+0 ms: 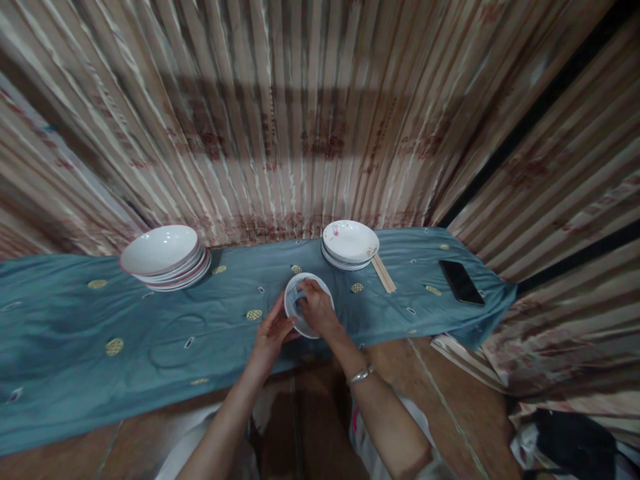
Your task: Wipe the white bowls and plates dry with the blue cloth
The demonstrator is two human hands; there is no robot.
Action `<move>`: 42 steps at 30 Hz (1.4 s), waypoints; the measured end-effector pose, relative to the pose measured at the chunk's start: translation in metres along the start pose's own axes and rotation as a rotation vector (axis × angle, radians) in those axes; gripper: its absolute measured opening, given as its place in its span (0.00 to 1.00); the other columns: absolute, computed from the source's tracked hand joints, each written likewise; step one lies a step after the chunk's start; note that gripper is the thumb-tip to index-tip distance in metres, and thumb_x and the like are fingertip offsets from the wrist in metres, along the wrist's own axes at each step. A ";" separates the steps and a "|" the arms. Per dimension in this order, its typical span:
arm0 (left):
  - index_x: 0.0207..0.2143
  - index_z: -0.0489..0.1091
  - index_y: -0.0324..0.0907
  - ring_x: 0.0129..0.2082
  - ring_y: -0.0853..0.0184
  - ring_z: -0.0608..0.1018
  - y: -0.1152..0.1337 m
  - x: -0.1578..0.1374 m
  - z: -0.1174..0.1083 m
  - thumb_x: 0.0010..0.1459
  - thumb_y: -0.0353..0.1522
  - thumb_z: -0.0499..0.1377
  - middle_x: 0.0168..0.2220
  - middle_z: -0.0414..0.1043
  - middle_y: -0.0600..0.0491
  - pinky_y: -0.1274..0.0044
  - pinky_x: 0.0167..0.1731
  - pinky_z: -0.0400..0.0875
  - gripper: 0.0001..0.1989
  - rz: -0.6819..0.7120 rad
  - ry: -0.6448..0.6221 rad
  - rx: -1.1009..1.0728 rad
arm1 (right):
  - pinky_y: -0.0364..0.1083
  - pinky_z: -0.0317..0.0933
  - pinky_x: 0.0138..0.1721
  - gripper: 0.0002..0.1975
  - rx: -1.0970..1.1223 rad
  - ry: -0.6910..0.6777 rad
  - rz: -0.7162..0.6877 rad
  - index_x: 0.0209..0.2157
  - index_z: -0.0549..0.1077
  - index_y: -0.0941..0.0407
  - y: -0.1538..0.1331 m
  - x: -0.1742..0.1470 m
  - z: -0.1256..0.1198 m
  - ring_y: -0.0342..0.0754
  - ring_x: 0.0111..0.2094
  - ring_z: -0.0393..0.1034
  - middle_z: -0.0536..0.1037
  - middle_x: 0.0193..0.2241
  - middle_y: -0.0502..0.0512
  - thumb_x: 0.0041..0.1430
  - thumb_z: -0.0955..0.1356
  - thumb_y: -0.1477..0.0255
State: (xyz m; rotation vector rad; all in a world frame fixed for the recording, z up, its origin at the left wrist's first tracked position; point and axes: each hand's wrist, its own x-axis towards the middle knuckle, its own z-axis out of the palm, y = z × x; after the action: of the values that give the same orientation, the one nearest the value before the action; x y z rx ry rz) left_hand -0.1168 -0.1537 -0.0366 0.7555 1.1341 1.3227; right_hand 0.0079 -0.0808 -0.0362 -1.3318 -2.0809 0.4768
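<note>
Our left hand point(270, 331) grips the small plate point(306, 303) at the worktop's point(75, 333) near edge; our right hand point(316, 307) presses a cloth point(300, 297) inside. Tilted so, it might slip floorward at 6 o'clock.

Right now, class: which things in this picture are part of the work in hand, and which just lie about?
In hand: small plate, blue cloth, left hand, right hand.

Lying about: left stack of plates, right stack of plates, chopsticks, phone, blue table cover.
</note>
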 end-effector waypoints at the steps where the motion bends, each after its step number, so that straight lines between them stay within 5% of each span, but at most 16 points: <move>1: 0.61 0.62 0.49 0.55 0.48 0.71 0.000 0.000 0.000 0.42 0.39 0.70 0.60 0.66 0.47 0.64 0.42 0.77 0.42 -0.002 -0.001 -0.004 | 0.47 0.58 0.56 0.16 -0.052 -0.003 0.003 0.44 0.71 0.59 0.001 0.000 -0.002 0.49 0.52 0.66 0.73 0.48 0.60 0.55 0.62 0.83; 10: 0.61 0.62 0.50 0.57 0.47 0.69 0.003 0.000 -0.002 0.43 0.38 0.70 0.61 0.63 0.46 0.64 0.42 0.77 0.41 -0.027 -0.013 -0.023 | 0.47 0.58 0.55 0.14 -0.328 -0.220 0.065 0.43 0.75 0.59 0.014 -0.014 -0.022 0.50 0.51 0.69 0.76 0.48 0.62 0.60 0.62 0.81; 16: 0.60 0.63 0.51 0.58 0.46 0.67 0.005 0.000 -0.001 0.43 0.38 0.70 0.62 0.63 0.47 0.65 0.41 0.77 0.40 -0.039 -0.033 -0.048 | 0.45 0.61 0.50 0.16 -0.095 -0.444 0.100 0.45 0.77 0.55 0.017 -0.026 -0.045 0.49 0.47 0.72 0.79 0.45 0.57 0.56 0.66 0.77; 22: 0.59 0.64 0.51 0.58 0.47 0.68 0.006 -0.001 0.000 0.43 0.39 0.70 0.62 0.62 0.48 0.64 0.42 0.77 0.39 -0.037 -0.031 -0.051 | 0.43 0.65 0.38 0.16 0.221 -0.493 0.152 0.44 0.78 0.56 0.009 -0.028 -0.052 0.47 0.34 0.74 0.81 0.35 0.54 0.53 0.68 0.75; 30: 0.59 0.64 0.52 0.56 0.48 0.70 0.002 0.003 0.002 0.43 0.39 0.70 0.61 0.64 0.49 0.65 0.40 0.78 0.39 -0.035 -0.007 -0.070 | 0.47 0.63 0.50 0.19 0.690 -0.279 0.033 0.50 0.73 0.54 0.005 -0.025 -0.024 0.48 0.47 0.71 0.76 0.49 0.54 0.57 0.65 0.70; 35: 0.59 0.64 0.52 0.56 0.49 0.70 0.001 0.004 0.004 0.43 0.39 0.70 0.61 0.64 0.49 0.65 0.43 0.77 0.39 -0.030 -0.024 -0.060 | 0.48 0.62 0.54 0.21 0.656 -0.159 0.012 0.55 0.69 0.54 0.002 -0.019 -0.016 0.47 0.52 0.69 0.70 0.56 0.57 0.59 0.64 0.71; 42: 0.60 0.62 0.51 0.57 0.48 0.69 0.002 0.002 0.006 0.44 0.38 0.69 0.64 0.59 0.48 0.62 0.45 0.75 0.40 -0.004 -0.050 -0.033 | 0.50 0.50 0.63 0.25 0.364 -0.070 -0.028 0.62 0.59 0.56 0.001 -0.013 -0.015 0.48 0.66 0.49 0.54 0.66 0.59 0.63 0.60 0.74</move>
State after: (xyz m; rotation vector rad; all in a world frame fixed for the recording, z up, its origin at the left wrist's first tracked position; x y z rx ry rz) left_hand -0.1125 -0.1506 -0.0333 0.7577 1.0714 1.3094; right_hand 0.0224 -0.0928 -0.0295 -1.0836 -1.9477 0.8542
